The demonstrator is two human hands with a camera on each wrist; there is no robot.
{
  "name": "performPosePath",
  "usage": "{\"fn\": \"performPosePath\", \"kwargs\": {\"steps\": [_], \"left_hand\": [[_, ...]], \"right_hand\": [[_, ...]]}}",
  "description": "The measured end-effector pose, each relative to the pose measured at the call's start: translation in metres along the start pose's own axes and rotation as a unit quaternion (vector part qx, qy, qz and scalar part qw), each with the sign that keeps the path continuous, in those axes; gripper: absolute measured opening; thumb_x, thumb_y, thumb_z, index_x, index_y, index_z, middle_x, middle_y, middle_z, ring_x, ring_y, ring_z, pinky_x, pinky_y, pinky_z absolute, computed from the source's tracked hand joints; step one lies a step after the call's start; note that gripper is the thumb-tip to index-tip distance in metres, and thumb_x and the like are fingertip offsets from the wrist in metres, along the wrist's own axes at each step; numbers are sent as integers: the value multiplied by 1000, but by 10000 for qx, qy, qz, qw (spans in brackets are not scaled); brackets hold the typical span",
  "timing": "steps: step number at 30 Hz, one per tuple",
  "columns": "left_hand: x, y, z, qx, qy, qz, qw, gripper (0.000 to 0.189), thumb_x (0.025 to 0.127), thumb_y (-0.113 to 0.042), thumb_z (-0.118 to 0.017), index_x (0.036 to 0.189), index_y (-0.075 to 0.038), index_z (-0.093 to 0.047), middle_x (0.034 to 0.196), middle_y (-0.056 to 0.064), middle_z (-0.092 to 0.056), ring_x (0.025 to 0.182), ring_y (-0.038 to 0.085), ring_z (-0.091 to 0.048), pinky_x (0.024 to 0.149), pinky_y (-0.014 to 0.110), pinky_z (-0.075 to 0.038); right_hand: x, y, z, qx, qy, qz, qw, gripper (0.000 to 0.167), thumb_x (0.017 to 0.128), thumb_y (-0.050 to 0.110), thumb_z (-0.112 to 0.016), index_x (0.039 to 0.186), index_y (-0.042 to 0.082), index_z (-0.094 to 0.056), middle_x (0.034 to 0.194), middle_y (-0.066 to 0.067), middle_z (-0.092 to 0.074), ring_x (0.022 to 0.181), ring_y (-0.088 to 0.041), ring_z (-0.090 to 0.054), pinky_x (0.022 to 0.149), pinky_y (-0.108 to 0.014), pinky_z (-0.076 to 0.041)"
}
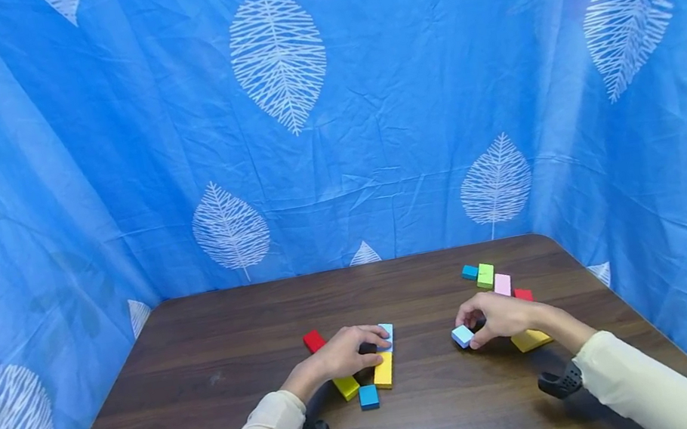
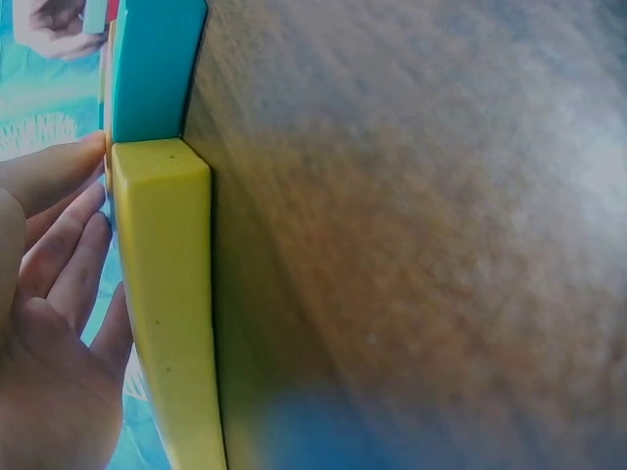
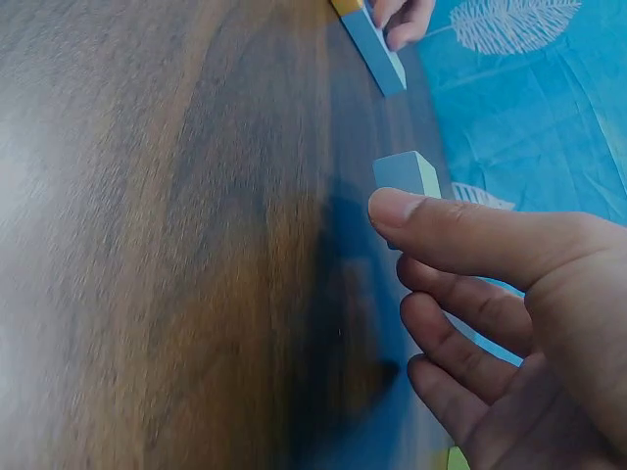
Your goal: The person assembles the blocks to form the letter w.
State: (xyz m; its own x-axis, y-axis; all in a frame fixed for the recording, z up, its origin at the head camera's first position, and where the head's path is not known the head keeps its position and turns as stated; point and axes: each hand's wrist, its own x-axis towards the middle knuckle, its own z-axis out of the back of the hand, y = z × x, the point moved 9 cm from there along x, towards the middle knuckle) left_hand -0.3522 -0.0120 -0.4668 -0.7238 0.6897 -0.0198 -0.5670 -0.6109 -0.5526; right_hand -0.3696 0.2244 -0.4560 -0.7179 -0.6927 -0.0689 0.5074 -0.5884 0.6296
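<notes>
My left hand (image 1: pixel 343 352) rests its fingertips on a light blue block (image 1: pixel 386 331), its thumb by an adjoining yellow block (image 1: pixel 383 371). Another yellow block (image 1: pixel 346 388) and a red block (image 1: pixel 313 340) lie along its other side, partly covered by the hand. A small blue block (image 1: pixel 368 397) sits at the lower end of these rows. In the left wrist view, the thumb and fingers extend behind a yellow block (image 2: pixel 171 294). Farther right, my right hand (image 1: pixel 502 314) pinches a small light blue block (image 3: pixel 400 172) between thumb and fingers, just over the table.
Beyond the right hand, a slanting row holds a blue block (image 1: pixel 469 272), a green block (image 1: pixel 485 274), a pink block (image 1: pixel 502 284) and a red block (image 1: pixel 523 295). A yellow block (image 1: pixel 531 340) lies partly under the right wrist. Blue leaf-patterned curtain (image 1: pixel 376 163) surrounds the brown table (image 1: pixel 231 319).
</notes>
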Motion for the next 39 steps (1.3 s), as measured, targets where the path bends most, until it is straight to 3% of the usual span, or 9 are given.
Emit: {"fn": "performPosePath", "kwargs": {"steps": [12,27,39], "left_hand": [[1,-2,-1,11,6,-61,10000,30,99,-19,-73,129,-13,-75,142,-6,-60,136,21,-51,113,40,-41],[2,1,-1,-82,84,8,9999,31,100,-20,-72,130,-14,-74,143,-6,-60,136,21,-51,114,44,-40],[2,-3,-1,173,76,-246,9995,32,100,-17,-71,132,-11,-73,144,-1,-61,134,20,-53,113,39,-42]], "right_hand": [[26,7,-4,11,-125,-127,9998,25,86,20,-86,107,12,-73,95,7,-66,87,-16,-61,79,-31,-54],[71,16,-10,-210,-646,-293,9973,23,87,21,-86,104,12,-74,88,8,-65,83,-14,-59,77,-33,-53],[102,18,-19,-380,-1119,-343,9924,20,88,21,-85,101,9,-74,84,6,-64,79,-12,-57,73,-32,-51]]}}
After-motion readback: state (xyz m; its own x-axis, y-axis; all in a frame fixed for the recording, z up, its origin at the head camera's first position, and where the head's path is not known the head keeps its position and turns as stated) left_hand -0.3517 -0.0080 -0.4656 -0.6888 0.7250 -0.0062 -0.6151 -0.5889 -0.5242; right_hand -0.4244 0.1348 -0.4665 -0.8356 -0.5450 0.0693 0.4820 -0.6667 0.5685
